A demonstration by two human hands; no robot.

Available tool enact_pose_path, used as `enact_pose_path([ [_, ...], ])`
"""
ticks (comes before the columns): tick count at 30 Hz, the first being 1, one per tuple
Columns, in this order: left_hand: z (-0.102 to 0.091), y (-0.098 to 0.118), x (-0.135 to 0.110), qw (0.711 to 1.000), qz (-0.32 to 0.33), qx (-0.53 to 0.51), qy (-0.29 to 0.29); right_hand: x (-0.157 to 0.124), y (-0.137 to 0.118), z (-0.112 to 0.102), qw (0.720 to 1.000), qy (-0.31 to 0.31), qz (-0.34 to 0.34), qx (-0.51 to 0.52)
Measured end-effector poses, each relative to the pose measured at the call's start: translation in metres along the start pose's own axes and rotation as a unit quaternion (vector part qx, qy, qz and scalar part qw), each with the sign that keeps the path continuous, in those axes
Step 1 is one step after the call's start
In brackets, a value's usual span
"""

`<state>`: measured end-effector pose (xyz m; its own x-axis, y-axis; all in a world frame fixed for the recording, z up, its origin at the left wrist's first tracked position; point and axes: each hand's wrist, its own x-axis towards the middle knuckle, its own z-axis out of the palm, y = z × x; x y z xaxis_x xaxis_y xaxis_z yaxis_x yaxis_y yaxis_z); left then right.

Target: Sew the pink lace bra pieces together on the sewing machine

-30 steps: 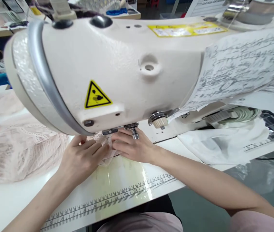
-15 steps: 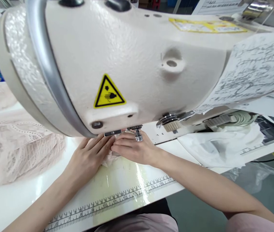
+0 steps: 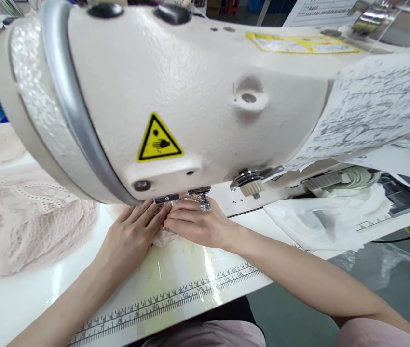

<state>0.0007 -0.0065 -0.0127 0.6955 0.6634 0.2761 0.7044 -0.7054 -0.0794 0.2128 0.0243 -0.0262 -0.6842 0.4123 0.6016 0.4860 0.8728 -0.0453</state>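
Note:
A sewing machine (image 3: 198, 86) with a cream-coloured head fills the upper middle of the head view. Under its front edge, my left hand (image 3: 132, 231) lies with fingers stretched out over a small piece of pale pink lace fabric (image 3: 164, 238). My right hand (image 3: 199, 224) is closed with bent fingers, pinching the lace from the other side, beside a small metal screw (image 3: 205, 203). The two hands nearly touch. The machine head hides the needle area, some fingertips and most of the lace being handled.
More pale pink lace (image 3: 27, 221) lies heaped on the left of the white table. A printed ruler (image 3: 170, 303) runs along the front edge. White cloth (image 3: 317, 221) and a rolled pale green band (image 3: 360, 177) lie at right, below a handwritten sheet (image 3: 375, 106).
The view has shifted slightly, so the machine appears a little farther left. Both hands keep nearly the same place and pose on the lace.

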Motion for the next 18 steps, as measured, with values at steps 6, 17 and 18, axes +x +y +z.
enact_pose_path([
  [6, -0.001, -0.01, -0.004, 1.0, 0.018, -0.019, -0.006, 0.002, -0.004, 0.002, 0.999, -0.015, -0.028, 0.001],
  [17, -0.003, -0.021, -0.004, 0.998, 0.011, -0.06, -0.024, 0.004, -0.008, 0.006, 0.998, -0.012, -0.053, -0.011],
  [18, -0.003, -0.022, -0.004, 0.998, 0.013, -0.053, -0.024, 0.004, -0.008, 0.007, 0.998, -0.01, -0.053, -0.014],
])
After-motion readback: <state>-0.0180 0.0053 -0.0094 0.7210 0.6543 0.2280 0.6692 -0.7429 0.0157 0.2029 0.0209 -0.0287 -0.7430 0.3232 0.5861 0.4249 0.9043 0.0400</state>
